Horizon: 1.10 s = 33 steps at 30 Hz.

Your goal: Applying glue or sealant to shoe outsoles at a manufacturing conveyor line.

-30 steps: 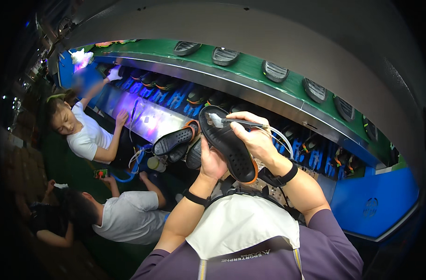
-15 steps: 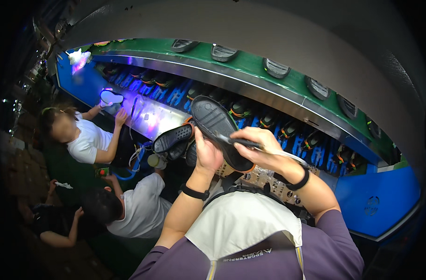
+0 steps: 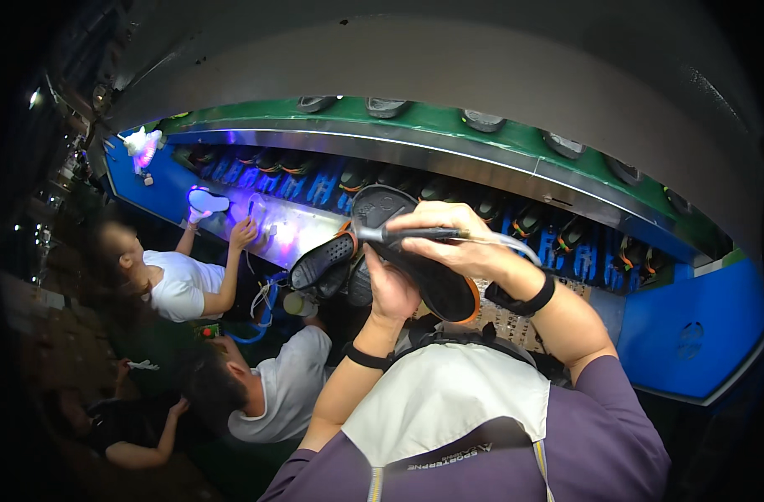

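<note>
Here, left hand holds shoe, right hand brush

White lettering with a small pointed emblem stands on the wearer's purple top, a round dark mark sits on the blue panel at the right, and the brown surface near the panel bears dark print too small to read.

A green belt runs above a metal rail; a blue panel stands at right, 3 co-workers at left.
</note>
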### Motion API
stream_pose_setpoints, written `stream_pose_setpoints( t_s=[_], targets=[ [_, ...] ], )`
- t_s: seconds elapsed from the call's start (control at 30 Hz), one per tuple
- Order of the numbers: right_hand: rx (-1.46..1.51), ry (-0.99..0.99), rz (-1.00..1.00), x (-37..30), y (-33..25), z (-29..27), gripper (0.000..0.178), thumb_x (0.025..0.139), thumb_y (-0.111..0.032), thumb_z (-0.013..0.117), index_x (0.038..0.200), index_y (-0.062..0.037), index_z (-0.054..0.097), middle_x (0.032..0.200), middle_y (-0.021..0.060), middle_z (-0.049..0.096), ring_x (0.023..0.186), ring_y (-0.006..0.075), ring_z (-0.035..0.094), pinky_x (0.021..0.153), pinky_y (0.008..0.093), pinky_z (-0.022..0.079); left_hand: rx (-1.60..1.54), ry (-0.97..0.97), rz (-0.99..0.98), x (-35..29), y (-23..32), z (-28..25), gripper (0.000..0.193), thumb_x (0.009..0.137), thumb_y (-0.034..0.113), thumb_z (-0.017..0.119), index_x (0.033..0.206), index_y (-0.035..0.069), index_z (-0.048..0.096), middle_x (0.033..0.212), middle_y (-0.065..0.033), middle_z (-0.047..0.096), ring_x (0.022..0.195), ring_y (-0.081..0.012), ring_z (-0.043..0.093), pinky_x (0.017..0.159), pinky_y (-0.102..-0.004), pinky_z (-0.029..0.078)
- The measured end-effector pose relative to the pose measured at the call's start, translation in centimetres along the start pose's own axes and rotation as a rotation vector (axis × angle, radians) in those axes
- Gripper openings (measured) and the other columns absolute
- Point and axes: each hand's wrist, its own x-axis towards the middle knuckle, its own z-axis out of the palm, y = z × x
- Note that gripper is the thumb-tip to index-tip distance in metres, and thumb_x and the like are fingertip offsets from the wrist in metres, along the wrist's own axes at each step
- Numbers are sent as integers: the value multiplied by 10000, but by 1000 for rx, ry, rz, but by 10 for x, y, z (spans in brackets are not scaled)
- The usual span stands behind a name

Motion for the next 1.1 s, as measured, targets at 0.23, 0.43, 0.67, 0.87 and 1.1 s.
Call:
stream_pose_setpoints(
  t_s=[0.23, 0.43, 0.67, 0.87, 1.1],
  targets=[
    [-140, -81, -97, 8, -2, -12, 274, 931, -118, 760, 1202, -77, 762, 1034, 128, 742, 979, 276, 716, 861, 376, 567, -22, 174, 16, 1, 8, -7, 747, 1047, 698, 373, 1486, 121, 549, 1476, -68, 594, 1345, -254, 568, 1165, -422, 435],
    [-68, -77, -5, 7, -7, -15, 253, 912, -162, 782, 1148, -70, 772, 977, 111, 731, 908, 263, 690, 802, 375, 547, -80, 96, 58, 6, 26, -10, 700, 1044, 667, 414, 1432, 115, 602, 1391, -86, 662, 1268, -262, 629, 1131, -435, 475],
    [-108, -18, -223, -4, -5, 1, 288, 896, -160, 809, 1178, -121, 762, 896, 86, 705, 806, 290, 632, 736, 412, 490, -131, 65, 106, 18, 44, -10, 755, 1025, 699, 368, 1466, 117, 563, 1401, -139, 645, 1258, -348, 630, 1113, -504, 494],
    [-161, -260, -188, -11, -27, 11, 344, 846, -117, 833, 1182, -125, 758, 869, 77, 647, 783, 293, 621, 715, 429, 473, -295, 25, 60, 27, 61, -18, 1041, 904, 861, 391, 1425, -27, 545, 1308, -225, 658, 1202, -391, 642, 1110, -546, 485],
    [-386, -313, -265, -6, -32, 5, 376, 846, -115, 828, 1210, -118, 735, 872, 80, 673, 863, 287, 652, 792, 436, 476, -239, -80, 203, 43, 92, -5, 1017, 894, 848, 439, 1379, -35, 582, 1242, -216, 669, 1144, -367, 649, 1094, -528, 490]
  ],
)
